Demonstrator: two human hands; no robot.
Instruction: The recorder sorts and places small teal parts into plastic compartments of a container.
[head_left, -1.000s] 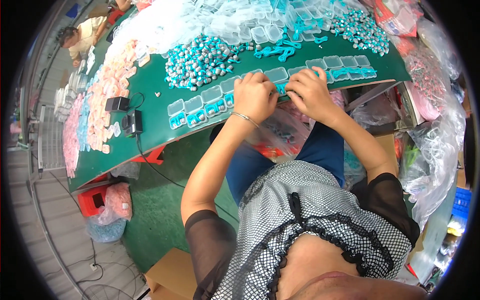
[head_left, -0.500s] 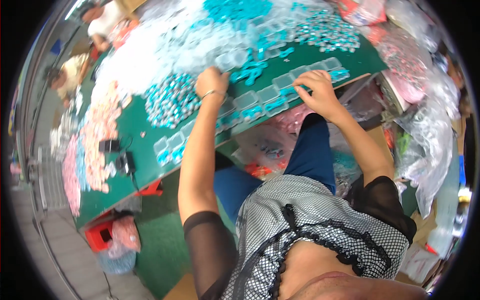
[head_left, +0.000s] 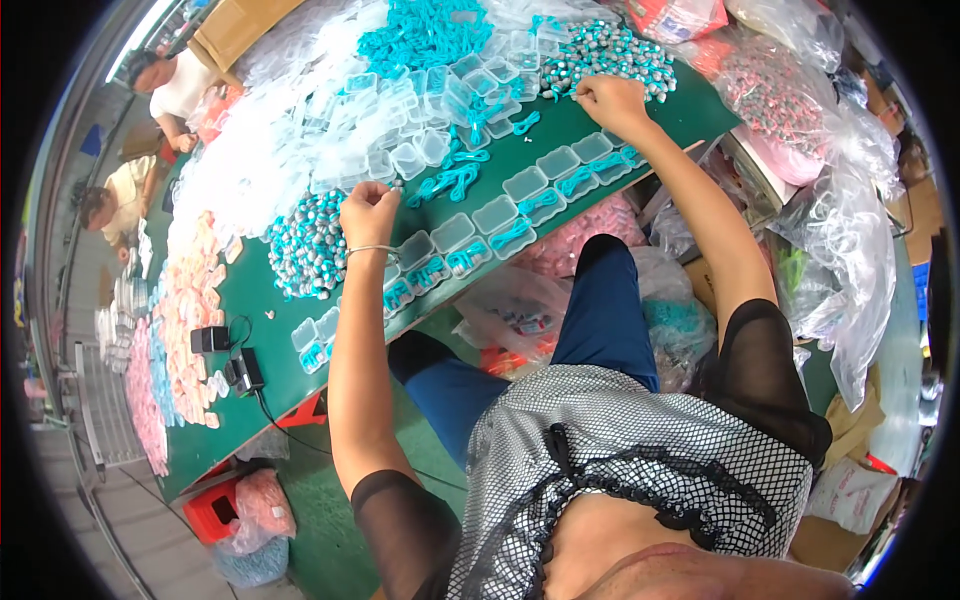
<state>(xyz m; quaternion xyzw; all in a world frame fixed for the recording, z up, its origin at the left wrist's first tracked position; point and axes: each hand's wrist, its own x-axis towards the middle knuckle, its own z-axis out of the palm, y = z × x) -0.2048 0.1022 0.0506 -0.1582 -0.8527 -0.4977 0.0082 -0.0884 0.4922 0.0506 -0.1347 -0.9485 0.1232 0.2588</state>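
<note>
My left hand (head_left: pixel 369 214) is closed in a pinch at the right edge of a pile of small teal-and-grey capsule-shaped pieces (head_left: pixel 306 243). A small dark bit shows at its fingertips, too small to name. My right hand (head_left: pixel 612 104), fingers bent together, is at the near edge of a second pile of such pieces (head_left: pixel 655 62); what it holds, if anything, is hidden. Between me and the piles runs a row of lidded clear plastic boxes (head_left: pixel 455 232), lids up, several with teal cords inside. Loose coiled teal cords (head_left: pixel 447 183) lie beyond the row.
Many clear boxes (head_left: pixel 405 158) and a heap of teal cords (head_left: pixel 425 35) cover the far side of the green table (head_left: pixel 262 365). Peach pieces (head_left: pixel 190 330) and black adapters (head_left: pixel 243 371) lie at left. Plastic bags (head_left: pixel 850 270) crowd the right. Two people sit at far left.
My right hand has moved from the box row away to the far pile at right, its fingers closing. My left hand has shifted left and nearer, to the left pile's edge. The view has also shifted.
</note>
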